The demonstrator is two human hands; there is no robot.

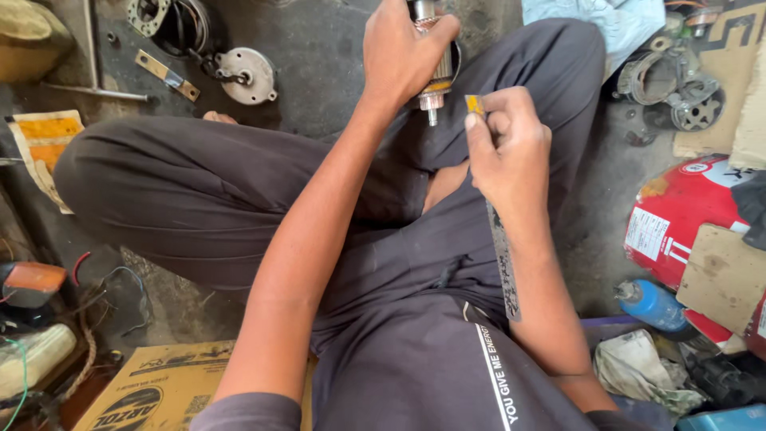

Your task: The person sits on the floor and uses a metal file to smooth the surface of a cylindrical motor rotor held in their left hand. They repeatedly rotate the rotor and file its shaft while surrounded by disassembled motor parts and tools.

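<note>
Now left hand [403,52] grips motor armature [437,76] (shaft down); right hand [511,148] pinches hacksaw blade [503,255], long axis upright.

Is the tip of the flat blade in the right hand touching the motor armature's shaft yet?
Apart. The head view shows dark trouser cloth between the blade tip, pinched in the right hand, and the armature shaft held by the left hand.

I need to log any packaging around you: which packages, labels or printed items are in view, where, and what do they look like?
Cardboard box: bottom left, flat tan, dark round logo.
Red canister: right, lying down, white rectangular label.
Yellow paper: left edge, cream sheet with orange-yellow blocks.
Blue bottle: lower right, on its side.
Trouser stripe: bottom centre, white band on dark cloth.
Cardboard scrap: right edge, plain brown.
</note>
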